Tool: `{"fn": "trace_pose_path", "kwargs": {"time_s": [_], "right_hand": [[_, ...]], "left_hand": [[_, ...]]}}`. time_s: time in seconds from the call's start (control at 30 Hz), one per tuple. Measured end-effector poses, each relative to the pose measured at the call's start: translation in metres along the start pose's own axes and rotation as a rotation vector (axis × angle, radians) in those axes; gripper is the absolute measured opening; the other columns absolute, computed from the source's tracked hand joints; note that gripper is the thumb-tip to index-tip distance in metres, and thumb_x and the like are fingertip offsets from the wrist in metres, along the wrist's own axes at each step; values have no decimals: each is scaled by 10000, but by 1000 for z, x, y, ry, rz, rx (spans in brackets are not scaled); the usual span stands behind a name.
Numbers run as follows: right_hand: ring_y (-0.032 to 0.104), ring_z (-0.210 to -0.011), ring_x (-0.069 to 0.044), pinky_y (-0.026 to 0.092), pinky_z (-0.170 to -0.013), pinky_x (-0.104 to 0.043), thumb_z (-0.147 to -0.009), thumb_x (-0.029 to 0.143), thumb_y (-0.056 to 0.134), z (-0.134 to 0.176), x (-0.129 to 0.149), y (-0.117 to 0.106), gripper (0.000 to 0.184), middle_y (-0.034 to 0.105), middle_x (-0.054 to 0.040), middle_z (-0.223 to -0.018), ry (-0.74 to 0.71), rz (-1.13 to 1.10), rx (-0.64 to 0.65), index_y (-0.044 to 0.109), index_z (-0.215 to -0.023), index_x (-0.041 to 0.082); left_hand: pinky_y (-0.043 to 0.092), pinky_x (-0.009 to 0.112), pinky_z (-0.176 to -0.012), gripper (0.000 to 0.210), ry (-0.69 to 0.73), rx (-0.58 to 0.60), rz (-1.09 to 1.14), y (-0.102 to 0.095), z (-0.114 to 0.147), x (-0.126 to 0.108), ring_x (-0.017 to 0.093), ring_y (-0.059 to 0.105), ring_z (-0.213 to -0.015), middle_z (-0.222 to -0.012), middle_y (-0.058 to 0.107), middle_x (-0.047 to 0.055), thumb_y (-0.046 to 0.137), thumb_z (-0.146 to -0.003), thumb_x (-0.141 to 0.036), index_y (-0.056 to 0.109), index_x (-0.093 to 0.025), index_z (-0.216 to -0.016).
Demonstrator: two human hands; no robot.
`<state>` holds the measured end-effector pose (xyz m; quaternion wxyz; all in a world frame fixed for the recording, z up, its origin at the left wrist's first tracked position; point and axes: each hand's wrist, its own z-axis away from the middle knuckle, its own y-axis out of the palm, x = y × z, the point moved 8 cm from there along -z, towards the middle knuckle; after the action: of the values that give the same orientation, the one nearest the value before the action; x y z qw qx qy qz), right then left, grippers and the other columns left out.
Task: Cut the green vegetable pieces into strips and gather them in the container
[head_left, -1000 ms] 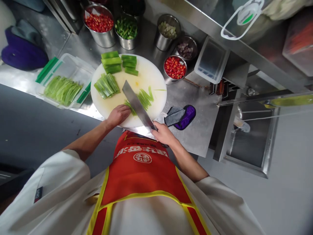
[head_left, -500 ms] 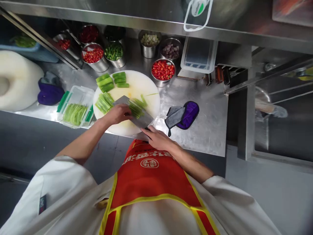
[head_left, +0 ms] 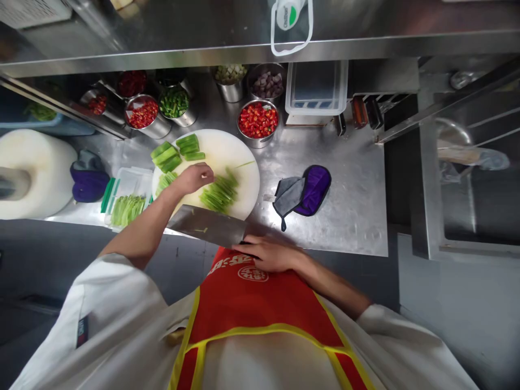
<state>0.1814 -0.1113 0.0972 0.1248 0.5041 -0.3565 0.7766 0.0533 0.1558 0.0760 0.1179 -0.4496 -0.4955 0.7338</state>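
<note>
Cleaver [head_left: 207,225] shifts to six o'clock of the board [head_left: 247,189], apparently for clearance, right hand [head_left: 268,253] clasping its handle, left hand [head_left: 194,177] state indeterminable.

Knife [head_left: 205,223]: half a second ago its blade was among the green strips [head_left: 219,195]; now it is drawn back across the near edge of the board [head_left: 249,187].
Green strips: now in one pile on the board, clear of the blade.
Left hand [head_left: 197,177]: has left the blade, now beside the pile.
Right hand [head_left: 270,253]: moved back, before the apron [head_left: 255,303].
</note>
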Motion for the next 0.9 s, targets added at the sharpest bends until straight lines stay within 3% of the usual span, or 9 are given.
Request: {"fn": "trace_pose_path", "kwargs": {"time_s": [0.1, 0.17, 0.23, 0.33, 0.43, 0.5, 0.67, 0.77, 0.9], "right_hand": [[638, -1185, -228, 502, -980, -318, -864, 109, 522, 36, -4, -18, 717, 641, -104, -1355, 34, -107, 33, 485, -1567, 247], [627, -1231, -251, 499, -1019, -347, -822, 98, 541, 66, -11, -33, 773, 637, -110, -1384, 120, -138, 1, 470, -1578, 245], [612, -1270, -261, 485, -1064, -373, -806, 95, 550, 99, -18, -49, 798, 614, -96, -1443, 215, -167, -58, 475, -1576, 291], [665, -1189, -272, 532, -1005, -387, -811, 132, 563, 148, -26, -61, 758, 662, -78, -1382, 344, -214, -117, 529, -1535, 354], [729, -923, -233, 590, -798, -331, -813, 174, 576, 189, -42, -65, 739, 683, -92, -1348, 492, -265, -208, 542, -1529, 352], [708, -771, -202, 576, -659, -303, -817, 216, 594, 203, -55, -65, 741, 712, -103, -1274, 551, -334, -280, 523, -1546, 326], [636, -700, -175, 521, -557, -278, -781, 299, 643, 188, -94, -62, 766, 714, -92, -1143, 545, -624, -398, 510, -1535, 286], [549, -575, -133, 476, -495, -282, -766, 356, 678, 154, -118, -62, 740, 687, -87, -1108, 431, -860, -377, 520, -1485, 286], [471, -507, -113, 371, -377, -259, -777, 483, 718, 103, -154, -67, 549, 652, -127, -1081, 261, -1117, -344, 625, -1283, 293]], "left_hand": [[449, 287, -623, 384, -59, -36, 5, -27, -19, 10, 154, 577, -663, -757, 654, 31, 603, -903, -547, 684, -188, -794], [471, 289, -656, 363, -53, -25, 5, -25, -39, 12, 162, 597, -698, -801, 684, 43, 586, -907, -516, 705, -181, -831], [500, 297, -711, 340, -24, 11, 11, -6, -64, 7, 173, 622, -752, -882, 714, 59, 559, -910, -470, 725, -174, -884], [531, 321, -766, 294, 12, 94, -19, 42, -100, -9, 197, 646, -815, -955, 717, 74, 570, -871, -392, 739, -173, -970], [534, 375, -897, 276, 154, 184, -110, 76, -117, -34, 248, 643, -970, -1028, 706, 106, 558, -807, -222, 739, -167, -1008], [522, 383, -916, 285, 227, 261, -155, 85, -115, -41, 260, 637, -1003, -1033, 705, 109, 528, -774, -143, 735, -176, -967], [510, 373, -874, 186, 267, 350, -209, 77, -72, -32, 245, 641, -910, -949, 706, 98, 541, -831, -177, 717, -185, -892], [504, 361, -898, 155, 238, 341, -192, 78, -35, -41, 225, 641, -898, -900, 703, 86, 548, -861, -179, 696, -193, -818], [494, 380, -944, 103, 184, 345, -206, 90, 1, -56, 242, 644, -955, -937, 722, 109, 614, -851, -188, 700, -195, -795]]}}
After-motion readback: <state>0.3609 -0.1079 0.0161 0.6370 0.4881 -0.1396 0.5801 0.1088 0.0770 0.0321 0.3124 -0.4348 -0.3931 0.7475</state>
